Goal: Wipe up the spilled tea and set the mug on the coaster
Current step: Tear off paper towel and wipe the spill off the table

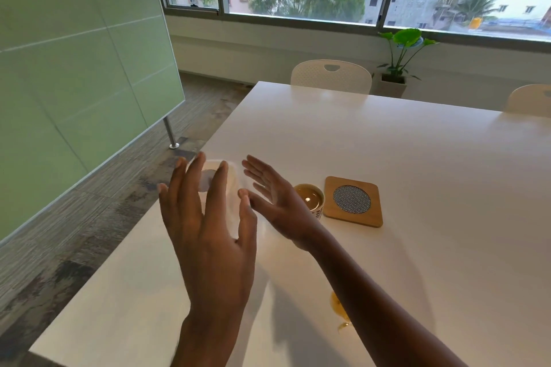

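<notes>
A white paper roll [231,185] stands near the left edge of the white table [417,173], mostly hidden behind my hands. My left hand [208,217] hovers in front of it with fingers spread, holding nothing. My right hand [274,197] is open at the roll's right side, palm turned toward it. A mug [311,198] full of amber tea stands just right of that hand. Beside the mug lies a square wooden coaster [353,201] with a round woven centre. A small amber tea puddle [340,308] lies near my right forearm.
Two white chairs [331,76] stand at the table's far side. A potted plant [396,68] sits by the window. A green glass partition [74,68] on a metal foot runs along the left, over patterned floor.
</notes>
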